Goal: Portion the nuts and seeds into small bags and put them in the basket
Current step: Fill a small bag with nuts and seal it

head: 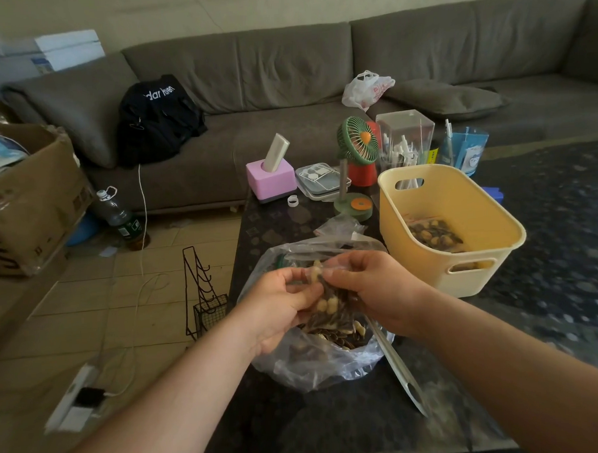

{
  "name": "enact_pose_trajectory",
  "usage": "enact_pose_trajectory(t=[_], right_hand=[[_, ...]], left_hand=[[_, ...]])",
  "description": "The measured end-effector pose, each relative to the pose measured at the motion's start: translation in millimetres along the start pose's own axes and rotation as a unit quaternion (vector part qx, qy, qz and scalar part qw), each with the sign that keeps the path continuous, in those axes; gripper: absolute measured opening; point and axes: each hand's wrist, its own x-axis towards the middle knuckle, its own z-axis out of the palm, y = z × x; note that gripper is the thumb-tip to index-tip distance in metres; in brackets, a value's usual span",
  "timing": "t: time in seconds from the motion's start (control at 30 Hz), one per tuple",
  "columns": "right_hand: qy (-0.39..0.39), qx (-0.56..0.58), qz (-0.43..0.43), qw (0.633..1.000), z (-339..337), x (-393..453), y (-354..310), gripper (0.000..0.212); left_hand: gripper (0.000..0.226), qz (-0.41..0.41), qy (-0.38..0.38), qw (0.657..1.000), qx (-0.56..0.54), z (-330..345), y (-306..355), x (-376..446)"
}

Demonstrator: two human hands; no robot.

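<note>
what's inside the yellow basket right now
The yellow basket holds at least one small clear bag of nuts and seeds lying on its floor. More mix shows through the front handle slot, but the near wall hides whether that is a second bag.

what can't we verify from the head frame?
- Small bag seal: covered by left hand and right hand.
- Count of bags in the yellow basket: near wall hides the bottom.
- Metal scoop bowl: buried in the large bag.
</note>
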Motion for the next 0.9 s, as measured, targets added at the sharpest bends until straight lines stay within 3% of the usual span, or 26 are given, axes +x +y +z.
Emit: enact_pose_trajectory(t=[0.33,0.47,0.63,0.8,0.9], right_hand=[[0.046,0.012,0.011,0.999,4.6,4.1,0.6,0.020],[0.064,0.019,-0.017,0.998,4.3,5.1,-1.1,0.019],[0.088,-0.067,-0.055,0.992,3.7,6.2,0.5,0.015],[0.100,-0.065,-0.052,0.991,5.9,5.2,-1.3,0.019],[0.109,-0.091,-0.067,0.988,5.9,4.0,-2.3,0.019]], left_hand=[[0.035,-0.059,0.013,0.996,-0.064,2.1,5.0,-1.5],[0.018,-0.039,0.021,0.995,-0.091,2.5,6.2,-3.5],[0.014,-0.034,0.053,0.994,-0.091,0.9,4.5,-2.7],[0.021,-0.061,0.051,0.993,-0.088,5.0,5.0,-4.3],[0.037,-0.087,0.036,0.992,-0.084,7.7,6.9,-5.9]])
